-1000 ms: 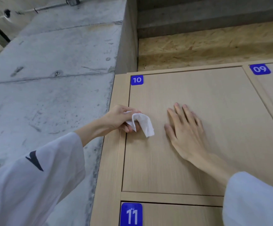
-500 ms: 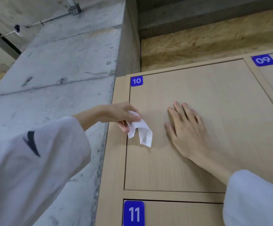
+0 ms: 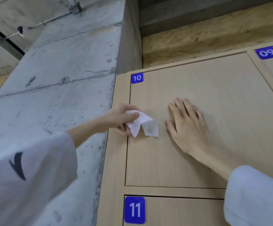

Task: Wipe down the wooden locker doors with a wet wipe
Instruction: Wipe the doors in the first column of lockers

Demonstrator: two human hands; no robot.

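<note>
left hand pinches wet wipe | right hand flat, fingers straight on door 10 | risk: dangling wipe, poor contact, streaks

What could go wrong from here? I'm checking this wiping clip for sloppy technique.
The left hand pinches the wet wipe by one bunched end, so the loose part may only skim door 10 or slip free. The right hand lies flat on the door, so it may smudge the panel and block the wipe's path.
</note>
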